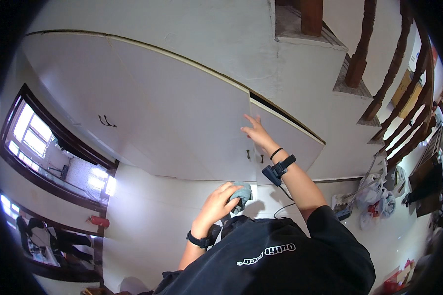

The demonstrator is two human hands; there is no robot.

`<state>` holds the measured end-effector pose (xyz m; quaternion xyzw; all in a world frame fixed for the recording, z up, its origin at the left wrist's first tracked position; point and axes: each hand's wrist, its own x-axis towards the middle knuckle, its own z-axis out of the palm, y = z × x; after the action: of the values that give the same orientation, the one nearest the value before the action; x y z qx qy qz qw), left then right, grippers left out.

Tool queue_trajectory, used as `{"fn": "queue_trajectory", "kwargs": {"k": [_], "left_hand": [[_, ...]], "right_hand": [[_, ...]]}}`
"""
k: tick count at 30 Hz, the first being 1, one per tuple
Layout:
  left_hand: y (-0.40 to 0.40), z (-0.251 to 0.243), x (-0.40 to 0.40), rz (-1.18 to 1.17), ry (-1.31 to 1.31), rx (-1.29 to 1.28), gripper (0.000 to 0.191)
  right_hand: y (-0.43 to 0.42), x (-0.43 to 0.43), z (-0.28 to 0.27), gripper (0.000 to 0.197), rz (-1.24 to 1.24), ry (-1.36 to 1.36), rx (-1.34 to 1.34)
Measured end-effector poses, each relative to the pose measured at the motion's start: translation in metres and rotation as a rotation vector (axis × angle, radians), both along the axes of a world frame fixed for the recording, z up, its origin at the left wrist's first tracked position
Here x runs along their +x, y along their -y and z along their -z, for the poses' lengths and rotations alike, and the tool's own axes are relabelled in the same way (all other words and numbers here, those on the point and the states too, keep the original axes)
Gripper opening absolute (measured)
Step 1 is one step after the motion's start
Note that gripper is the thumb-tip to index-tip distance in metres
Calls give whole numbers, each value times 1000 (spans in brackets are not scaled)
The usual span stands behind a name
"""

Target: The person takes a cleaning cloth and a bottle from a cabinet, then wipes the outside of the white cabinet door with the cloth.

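Note:
My left hand (217, 202) is closed around a bunched grey-green cloth (243, 197), held low in front of my dark shirt. Raised ahead, my right hand (256, 129) has its fingers spread and holds nothing. It is near the seam between a large white cabinet door (192, 125) and a smaller sloping cabinet door (291, 140); whether the fingertips touch the surface I cannot tell. A dark gap shows along the smaller door's top edge. Two small dark metal handles, one on the large door (248, 154) and one on the smaller door (262, 159), sit below my right hand.
Stairs with wooden balusters (358, 66) rise at the upper right. Plastic bags (373, 197) and a dustpan (342, 213) lie on the floor at right. At left are a red fire extinguisher (99, 221), a dark-framed doorway (59, 195) and another pair of cabinet handles (107, 121).

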<state>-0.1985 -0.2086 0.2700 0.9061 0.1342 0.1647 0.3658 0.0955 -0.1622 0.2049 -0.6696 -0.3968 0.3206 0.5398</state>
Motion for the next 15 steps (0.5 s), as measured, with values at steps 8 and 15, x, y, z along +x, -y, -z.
{"fn": "queue_trajectory", "kwargs": {"k": [8,15], "left_hand": [[-10,-3,0,-66,16,0,29],[-31,7,4,-429,222,217,20]], "right_hand": [[-3,-9,-32,74,-4,-150,-73],[41,10,-18,51,-39,-202,60]]}}
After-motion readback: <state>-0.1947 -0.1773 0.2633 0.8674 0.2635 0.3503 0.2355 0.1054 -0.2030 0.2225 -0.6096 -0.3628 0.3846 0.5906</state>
